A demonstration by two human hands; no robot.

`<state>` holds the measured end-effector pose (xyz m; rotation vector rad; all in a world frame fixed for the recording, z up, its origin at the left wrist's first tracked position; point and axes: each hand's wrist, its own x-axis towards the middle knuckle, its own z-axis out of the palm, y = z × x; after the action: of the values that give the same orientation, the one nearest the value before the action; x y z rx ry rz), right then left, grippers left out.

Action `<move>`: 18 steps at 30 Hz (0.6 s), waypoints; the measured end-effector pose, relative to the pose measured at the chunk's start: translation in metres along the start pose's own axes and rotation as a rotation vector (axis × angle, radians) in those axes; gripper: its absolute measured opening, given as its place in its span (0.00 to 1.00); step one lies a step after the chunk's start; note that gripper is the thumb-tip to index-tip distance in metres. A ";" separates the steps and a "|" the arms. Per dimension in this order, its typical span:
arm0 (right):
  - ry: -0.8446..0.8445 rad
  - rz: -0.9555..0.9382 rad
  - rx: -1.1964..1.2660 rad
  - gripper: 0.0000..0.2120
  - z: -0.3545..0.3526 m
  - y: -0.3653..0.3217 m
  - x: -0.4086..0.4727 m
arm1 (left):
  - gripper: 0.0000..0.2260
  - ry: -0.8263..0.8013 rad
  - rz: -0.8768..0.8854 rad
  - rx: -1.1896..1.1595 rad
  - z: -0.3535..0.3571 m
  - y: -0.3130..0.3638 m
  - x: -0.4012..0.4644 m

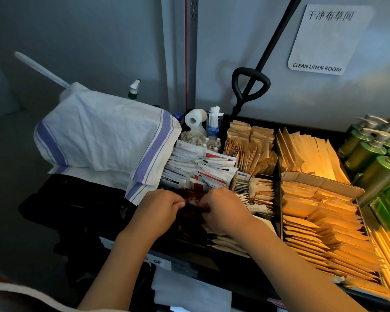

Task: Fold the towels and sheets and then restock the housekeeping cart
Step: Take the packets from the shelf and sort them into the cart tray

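The black housekeeping cart tray (277, 194) holds divided compartments of small packets. My left hand (160, 207) and my right hand (221, 208) meet over the near left compartment, fingers closed on dark red packets (190, 210) there. Behind them stand white and red sachets (203, 170). A white cloth with purple stripes (104, 136) lies folded over the cart's left end. Folded white linen (189, 291) shows on a shelf below the tray.
Brown paper packets (320, 219) fill the middle and right compartments. Green pump bottles (374, 152) stand at the right. A toilet roll (195, 119), small bottles and a spray bottle (134, 90) sit at the back. A black handle (250, 86) leans on the wall.
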<state>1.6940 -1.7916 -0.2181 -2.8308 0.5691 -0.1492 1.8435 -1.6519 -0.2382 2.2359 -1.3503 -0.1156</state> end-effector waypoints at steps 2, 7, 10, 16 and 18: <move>-0.073 -0.003 0.132 0.10 -0.014 0.009 -0.007 | 0.08 0.043 0.033 -0.026 -0.004 0.003 -0.005; 0.057 0.041 0.316 0.10 -0.043 0.041 -0.028 | 0.10 0.142 0.150 -0.121 -0.009 0.028 -0.011; 0.077 0.055 0.371 0.09 -0.048 0.052 -0.042 | 0.10 0.086 0.197 -0.190 -0.006 0.046 -0.012; 0.021 0.179 0.296 0.11 -0.055 0.083 -0.077 | 0.12 -0.002 0.215 -0.215 0.008 0.070 -0.014; -0.064 0.183 0.240 0.22 -0.057 0.089 -0.089 | 0.12 -0.018 0.222 -0.215 0.013 0.080 -0.014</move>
<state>1.5714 -1.8489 -0.1909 -2.5280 0.7391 -0.0866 1.7678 -1.6742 -0.2145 1.9008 -1.5104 -0.1921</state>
